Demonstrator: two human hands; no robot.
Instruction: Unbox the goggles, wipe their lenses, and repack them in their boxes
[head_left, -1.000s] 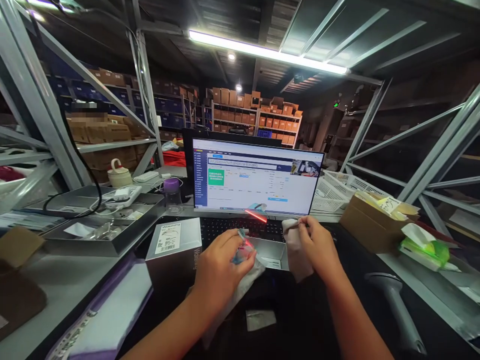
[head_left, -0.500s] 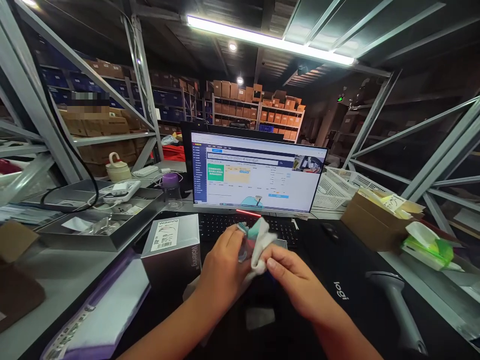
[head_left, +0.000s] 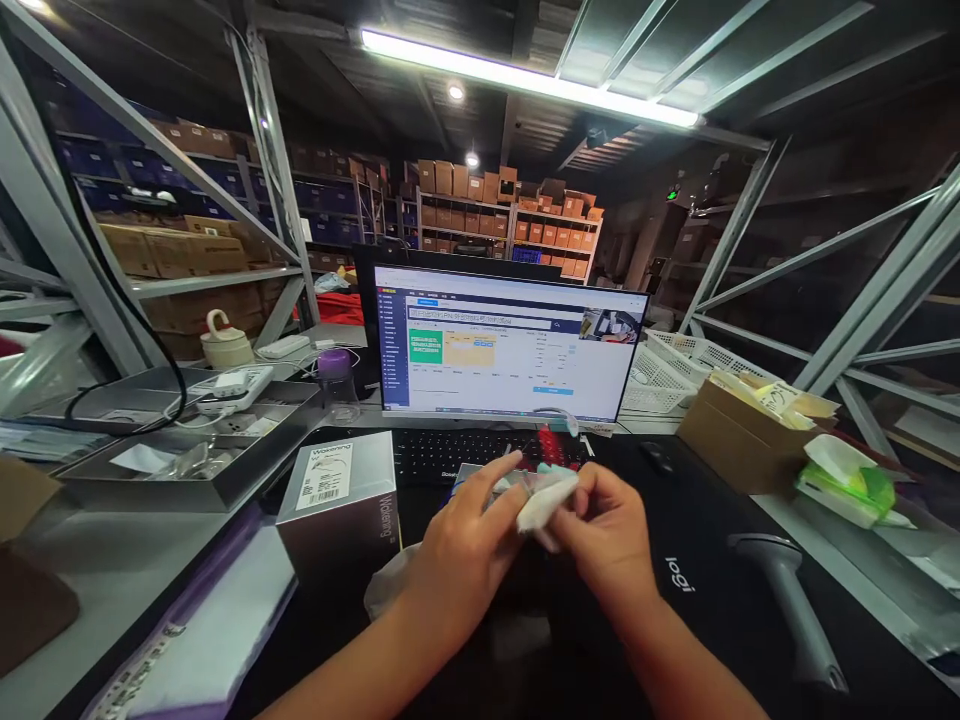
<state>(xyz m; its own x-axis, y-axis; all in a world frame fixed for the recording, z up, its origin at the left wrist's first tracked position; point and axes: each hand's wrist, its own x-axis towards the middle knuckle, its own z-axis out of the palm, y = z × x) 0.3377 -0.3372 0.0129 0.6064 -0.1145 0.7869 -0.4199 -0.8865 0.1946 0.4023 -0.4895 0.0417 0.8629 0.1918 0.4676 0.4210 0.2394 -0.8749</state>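
Between my two hands is a white cloth (head_left: 547, 502), folded over a small item with a pale teal part; most of that item is hidden. My left hand (head_left: 469, 535) has its fingers bent around the cloth's left side. On the right, my right hand (head_left: 604, 525) pinches the cloth's other end. Red light falls on the keyboard (head_left: 435, 455) just behind the hands. Left of my left hand stands a grey box (head_left: 337, 510) with a white label. A crumpled translucent bag (head_left: 390, 580) lies partly under my left forearm.
A lit monitor (head_left: 510, 345) stands behind the keyboard. To the right are a scanner (head_left: 795, 600), a mouse (head_left: 658, 455), a cardboard box (head_left: 727, 440) and a tissue pack (head_left: 847, 485). A purple-edged package (head_left: 225, 620) and a grey tray (head_left: 217, 485) lie left.
The cloth has gone from held upright to lying flatter between my hands, a little to the right. My right hand has shifted right and curled more. A curved clear piece now shows above it.
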